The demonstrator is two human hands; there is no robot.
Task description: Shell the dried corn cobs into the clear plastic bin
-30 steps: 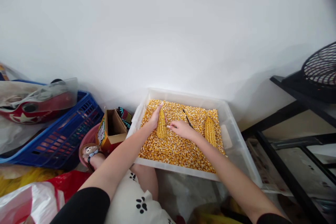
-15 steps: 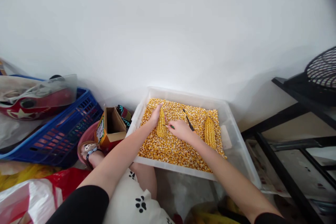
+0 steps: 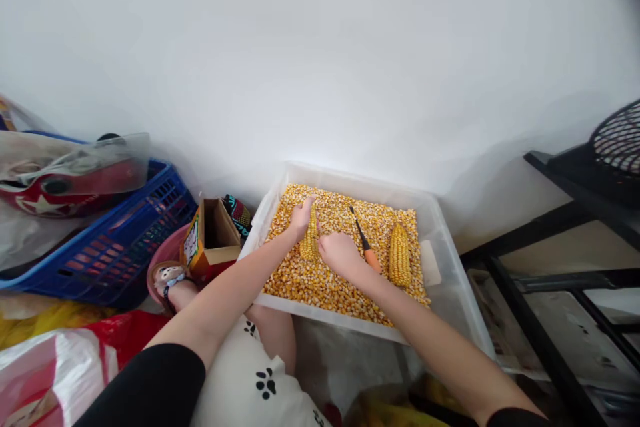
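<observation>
My left hand is closed around the upper left side of an ear of corn, tilted over a bed of loose kernels. My right hand is closed in a fist against the ear's right side, on a thin-tipped tool mostly hidden by the fingers. Under and beyond my right wrist lies a tool with an orange handle and a dark shaft, resting on the kernels. A second ear of corn lies at the right, its rows of kernels full.
A translucent plastic bin holds the kernels, its back near the white wall. Left of it stand an open cardboard box and a blue basket with a red helmet. A black metal frame is at the right.
My right hand has shifted slightly down and turned, hiding the tool's green handle. The orange handle of the lying tool now shows. The ear stays in my left hand, tilted a bit more.
</observation>
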